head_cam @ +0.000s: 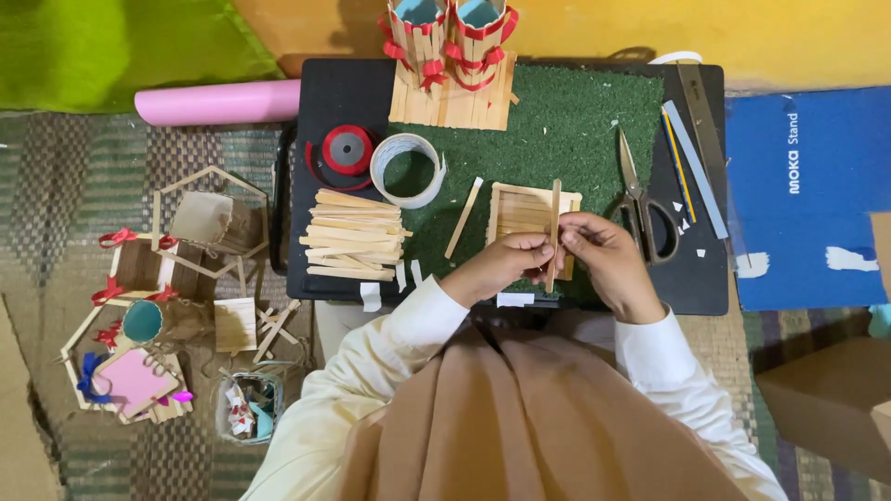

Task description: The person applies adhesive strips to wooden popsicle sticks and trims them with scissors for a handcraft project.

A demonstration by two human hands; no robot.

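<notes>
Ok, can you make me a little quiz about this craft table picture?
1. True or false: both hands pinch the same wooden stick.
2. What lies just right of the right hand? A) scissors B) pink roll C) red ribbon spool
3. Fill in: the pile of loose sticks lies on the ___ side of the left hand.

Key:
1. True; the stick stands upright over a flat panel of sticks.
2. A, the scissors.
3. Left.
</notes>
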